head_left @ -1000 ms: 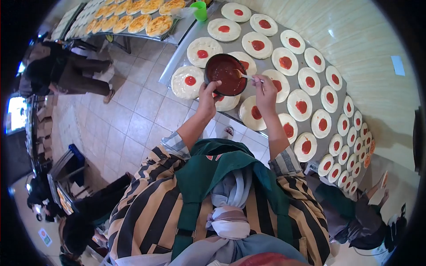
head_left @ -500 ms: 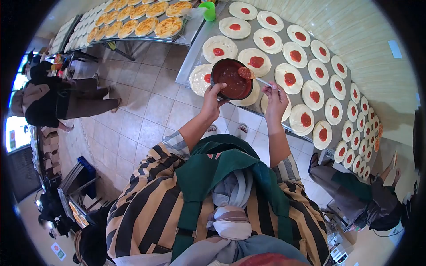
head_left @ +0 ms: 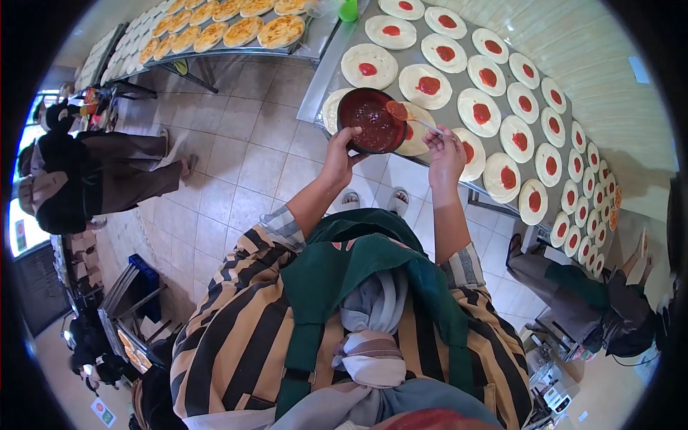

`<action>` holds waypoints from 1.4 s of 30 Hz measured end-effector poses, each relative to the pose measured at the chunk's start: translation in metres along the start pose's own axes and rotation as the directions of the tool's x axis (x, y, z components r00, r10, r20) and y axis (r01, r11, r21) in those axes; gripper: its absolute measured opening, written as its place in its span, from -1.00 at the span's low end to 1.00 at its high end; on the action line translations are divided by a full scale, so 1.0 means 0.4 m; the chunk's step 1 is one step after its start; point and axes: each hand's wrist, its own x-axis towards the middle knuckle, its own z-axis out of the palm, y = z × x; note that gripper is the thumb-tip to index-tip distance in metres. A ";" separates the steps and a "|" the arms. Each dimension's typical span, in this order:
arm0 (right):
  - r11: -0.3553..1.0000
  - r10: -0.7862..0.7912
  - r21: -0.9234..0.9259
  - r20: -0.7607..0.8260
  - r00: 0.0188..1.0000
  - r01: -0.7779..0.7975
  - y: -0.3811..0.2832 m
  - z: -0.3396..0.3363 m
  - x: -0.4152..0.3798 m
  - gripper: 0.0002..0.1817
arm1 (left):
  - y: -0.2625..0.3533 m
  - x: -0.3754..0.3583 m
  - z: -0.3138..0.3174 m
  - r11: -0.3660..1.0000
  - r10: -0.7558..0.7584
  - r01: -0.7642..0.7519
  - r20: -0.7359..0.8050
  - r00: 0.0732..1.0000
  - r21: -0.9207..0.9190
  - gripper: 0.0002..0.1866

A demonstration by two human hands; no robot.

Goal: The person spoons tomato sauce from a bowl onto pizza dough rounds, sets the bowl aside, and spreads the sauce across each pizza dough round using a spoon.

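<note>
The left hand [head_left: 338, 154] grips a dark bowl [head_left: 371, 120] of red sauce by its near rim, thumb over the edge and fingers curled below it. The bowl hangs over the near edge of a long steel table [head_left: 324, 68], above two dough rounds that it partly hides. The right hand [head_left: 444, 149] pinches the thin handle of a spoon [head_left: 398, 111] between closed fingers. The spoon's head is heaped with sauce and sits at the right rim of the bowl, just over the sauce.

The table runs from the near left to the far right and is covered with rows of pale dough rounds [head_left: 369, 66]. Each fully visible round carries a red dab of sauce [head_left: 368, 69] in its middle. The round [head_left: 418, 136] just right of the bowl lies under the spoon handle; whether it has sauce cannot be told.

A green cup [head_left: 348, 10] stands at the far end of the table. Left of it, a second table holds baked golden rounds [head_left: 281, 31]. Between the tables is a tiled floor [head_left: 236, 165].

A person in dark clothes [head_left: 93, 172] is at the far left. Another person [head_left: 580, 304] in green crouches at the right, near the table's end.
</note>
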 end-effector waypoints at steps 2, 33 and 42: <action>0.999 -0.044 0.028 -0.011 0.999 0.045 0.000 -0.003 0.002 -0.75 | -0.001 0.005 -0.016 1.000 -0.003 0.003 -0.002 1.000 0.004 -0.66; 0.941 -0.194 -0.278 0.028 0.981 0.194 -0.046 -0.001 -0.036 -0.77 | -0.013 -0.002 -0.003 0.999 0.017 -0.018 0.033 0.999 0.031 -0.59; 0.662 -0.438 -0.579 0.216 0.873 0.475 -0.033 -0.022 0.008 -0.87 | -0.005 0.002 -0.040 1.000 0.027 -0.026 -0.018 0.999 0.017 -0.60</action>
